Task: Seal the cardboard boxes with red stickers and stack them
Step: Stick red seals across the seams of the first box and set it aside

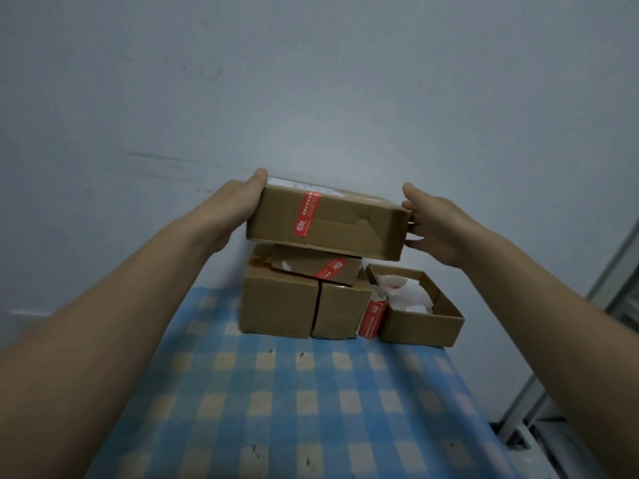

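A flat sealed cardboard box with a red sticker over its front edge sits at the top of the stack, slightly tilted. My left hand grips its left end, thumb hooked over the top edge. My right hand presses against its right end with straight, spread fingers. Under it lies a small sealed box with a red sticker, set askew. That one rests on two taller boxes side by side, one on the left and one on the right.
An open box holding white packing paper stands right of the stack, with a roll of red stickers wedged beside it. Everything stands on a blue checked tablecloth against a pale wall. A metal frame runs along the right.
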